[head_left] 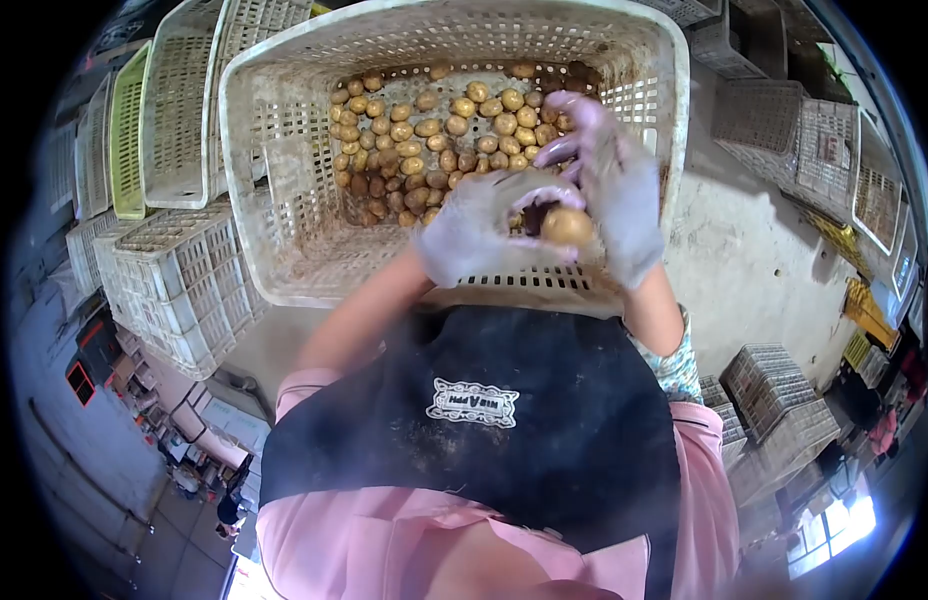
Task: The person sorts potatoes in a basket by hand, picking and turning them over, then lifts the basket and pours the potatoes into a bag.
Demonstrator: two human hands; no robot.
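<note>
Both of my hands wear whitish gloves with purple fingers, over the right part of a large dirty white crate (259, 225). My left hand (489, 225) curls its fingers round a yellow-brown potato (567, 228), which shows at the fingertips. Beside it, my right hand (609, 175) has its fingers spread and holds nothing that I can see; its palm is near the potato. Many small potatoes (429, 128) lie on the crate's floor beneath and left of the hands, some hidden by them.
White crates (169, 285) and a green crate (131, 130) are stacked at the left. More crates (759, 115) stand at the upper right, others (779, 390) at the lower right. A dark apron (464, 350) covers my front, close to the big crate.
</note>
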